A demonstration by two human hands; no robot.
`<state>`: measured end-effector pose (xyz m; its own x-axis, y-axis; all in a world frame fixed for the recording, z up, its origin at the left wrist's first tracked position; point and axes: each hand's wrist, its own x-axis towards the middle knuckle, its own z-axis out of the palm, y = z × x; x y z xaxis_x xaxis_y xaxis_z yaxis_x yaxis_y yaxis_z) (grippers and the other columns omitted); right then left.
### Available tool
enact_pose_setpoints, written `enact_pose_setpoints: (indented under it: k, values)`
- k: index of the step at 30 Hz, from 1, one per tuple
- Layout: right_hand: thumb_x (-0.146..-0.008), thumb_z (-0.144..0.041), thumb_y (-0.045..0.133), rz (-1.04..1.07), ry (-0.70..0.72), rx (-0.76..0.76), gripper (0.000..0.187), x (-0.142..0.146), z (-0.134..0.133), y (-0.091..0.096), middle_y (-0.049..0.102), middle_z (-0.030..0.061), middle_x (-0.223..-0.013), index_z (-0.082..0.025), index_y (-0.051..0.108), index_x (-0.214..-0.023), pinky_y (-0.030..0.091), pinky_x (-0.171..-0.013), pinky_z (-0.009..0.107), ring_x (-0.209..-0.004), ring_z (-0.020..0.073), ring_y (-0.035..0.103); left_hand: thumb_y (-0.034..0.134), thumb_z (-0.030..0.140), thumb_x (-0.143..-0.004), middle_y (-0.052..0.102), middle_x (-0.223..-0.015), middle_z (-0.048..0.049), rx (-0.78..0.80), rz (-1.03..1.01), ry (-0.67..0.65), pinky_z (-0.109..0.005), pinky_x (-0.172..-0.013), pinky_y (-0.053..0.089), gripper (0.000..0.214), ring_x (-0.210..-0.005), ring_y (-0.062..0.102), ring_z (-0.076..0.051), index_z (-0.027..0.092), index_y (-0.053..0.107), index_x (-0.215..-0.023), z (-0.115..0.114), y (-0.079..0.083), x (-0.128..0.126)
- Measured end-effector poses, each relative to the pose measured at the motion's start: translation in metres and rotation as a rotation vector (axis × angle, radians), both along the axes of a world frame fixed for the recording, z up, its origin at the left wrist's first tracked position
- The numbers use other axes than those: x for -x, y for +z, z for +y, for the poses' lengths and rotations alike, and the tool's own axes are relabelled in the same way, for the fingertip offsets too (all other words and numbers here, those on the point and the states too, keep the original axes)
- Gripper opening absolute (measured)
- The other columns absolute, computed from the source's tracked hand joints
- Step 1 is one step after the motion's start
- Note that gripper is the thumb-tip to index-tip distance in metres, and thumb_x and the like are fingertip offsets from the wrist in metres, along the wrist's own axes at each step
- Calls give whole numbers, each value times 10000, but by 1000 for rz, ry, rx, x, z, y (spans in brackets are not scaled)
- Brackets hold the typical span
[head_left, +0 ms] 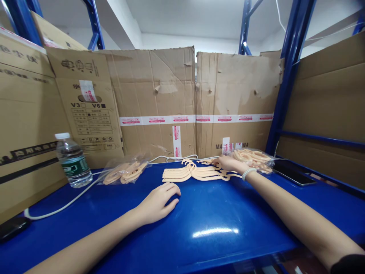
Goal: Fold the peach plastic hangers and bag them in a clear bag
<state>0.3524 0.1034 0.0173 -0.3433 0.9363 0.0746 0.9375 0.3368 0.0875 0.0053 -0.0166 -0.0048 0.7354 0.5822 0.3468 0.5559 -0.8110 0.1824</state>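
Note:
A row of peach-coloured plastic clothes hangers (176,175) lies overlapped on the blue table (228,213), their hooks toward the back. Just in front of them my left hand (161,199) rests on the tabletop, thumb apart from the loosely bent fingers, holding nothing. My right hand (229,163), with a beaded bracelet (248,173) at the wrist, reaches to the back right of the row. Its fingers are curled down at a hanger there; the fingertips are partly hidden. More loose hangers (207,161) lie behind the row. Beside the right hand is a clear bag of hangers (253,158).
Another bag of hangers (125,171) lies at left, near a water bottle (73,163) and a white cable (62,211). A black object (14,228) sits at the left edge. A phone (295,175) lies at right. Cardboard (154,99) and blue posts (288,76) surround the table.

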Motion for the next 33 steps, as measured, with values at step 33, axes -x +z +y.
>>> enact_pose_setpoints:
  k: [33]
  values:
    - [-731,20,434,607,323,-349,522,43,-50,35,609,98,-1234,-176,669,-1153,466,-969,362,-1142,238,557,549,204,-830,667,-1043,-74,359,-339,67,-344,-872,465,203,-975,610,-217,181,614,-1020,-8,3,-10]
